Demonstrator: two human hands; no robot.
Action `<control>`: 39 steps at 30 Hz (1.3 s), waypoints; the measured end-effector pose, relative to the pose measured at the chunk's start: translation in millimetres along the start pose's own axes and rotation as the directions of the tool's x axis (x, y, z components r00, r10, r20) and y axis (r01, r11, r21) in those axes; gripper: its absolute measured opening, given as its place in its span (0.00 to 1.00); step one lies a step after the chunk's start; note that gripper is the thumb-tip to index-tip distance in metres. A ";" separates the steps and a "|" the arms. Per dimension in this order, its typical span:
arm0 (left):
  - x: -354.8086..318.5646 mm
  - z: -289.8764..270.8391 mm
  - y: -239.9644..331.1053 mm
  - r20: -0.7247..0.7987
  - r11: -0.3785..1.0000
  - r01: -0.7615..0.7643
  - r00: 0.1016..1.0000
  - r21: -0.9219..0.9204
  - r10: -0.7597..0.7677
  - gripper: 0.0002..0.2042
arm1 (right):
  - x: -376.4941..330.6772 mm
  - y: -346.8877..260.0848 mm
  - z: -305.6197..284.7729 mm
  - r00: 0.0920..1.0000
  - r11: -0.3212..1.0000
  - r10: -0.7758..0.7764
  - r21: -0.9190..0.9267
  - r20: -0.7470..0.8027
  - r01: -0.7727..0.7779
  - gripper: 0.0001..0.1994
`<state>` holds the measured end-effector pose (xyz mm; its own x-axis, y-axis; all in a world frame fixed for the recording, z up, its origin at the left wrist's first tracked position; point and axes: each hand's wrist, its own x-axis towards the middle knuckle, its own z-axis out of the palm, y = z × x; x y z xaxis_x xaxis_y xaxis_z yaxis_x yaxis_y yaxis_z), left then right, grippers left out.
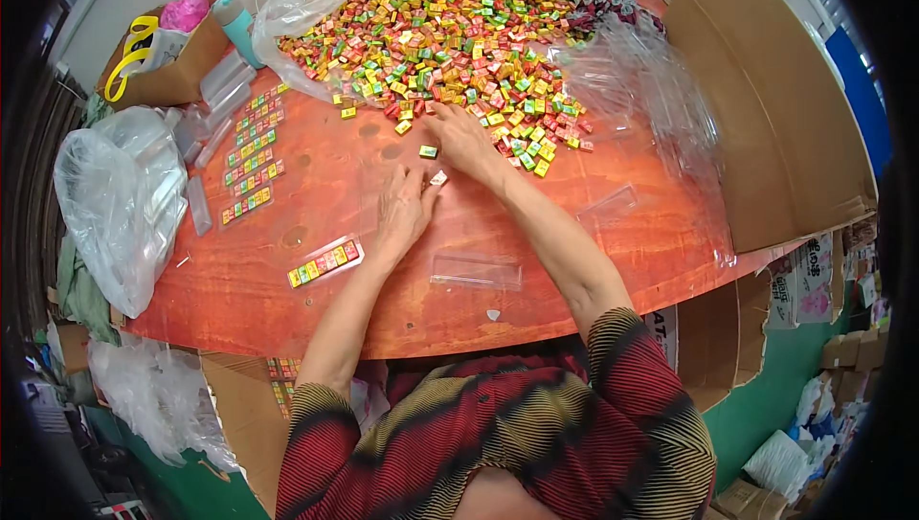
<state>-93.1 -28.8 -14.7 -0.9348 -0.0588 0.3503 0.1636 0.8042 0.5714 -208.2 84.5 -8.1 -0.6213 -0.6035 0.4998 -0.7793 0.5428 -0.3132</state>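
Note:
My left hand (407, 209) rests above the middle of the red table, its thumb and forefinger closed at a small block (438, 178) with a pale face showing. Just beyond it lies a green block (428, 151), apart from the fingers. My right hand (464, 142) is at the near edge of a big heap of small printed blocks (459, 32) in red, yellow, green and orange. Its fingers are bent together, and their tips are partly hidden. Left of my left forearm, a clear tray (326, 261) holds a row of several blocks.
An unfilled clear tray (476, 271) lies between my forearms, another (609, 204) to the right. Filled rows (251, 166) line the left side, beside a plastic bag (123, 204) and a carton (177, 70). Clear plastic (641, 89) and a cardboard wall (766, 108) stand at right.

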 end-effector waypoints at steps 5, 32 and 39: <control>2.6 5.9 5.0 -0.001 0.994 -0.072 0.997 0.078 0.073 0.14 | -22.1 -2.5 8.8 0.988 0.998 -0.028 -0.059 0.151 0.037 0.12; -27.8 -30.6 15.4 0.061 0.982 0.185 0.981 -0.042 -0.182 0.15 | -77.4 -51.8 -21.7 0.991 0.992 0.129 -0.001 0.044 -0.129 0.09; -18.7 -5.0 17.4 -0.010 0.987 0.158 0.987 -0.040 -0.159 0.12 | -64.3 -48.1 -14.3 0.997 0.989 0.013 0.147 0.079 -0.024 0.09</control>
<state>-71.2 -16.7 -7.5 -0.9458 -0.1913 0.2626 0.0262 0.7606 0.6487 -129.6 105.6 -13.6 -0.6358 -0.6406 0.4306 -0.7675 0.4655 -0.4409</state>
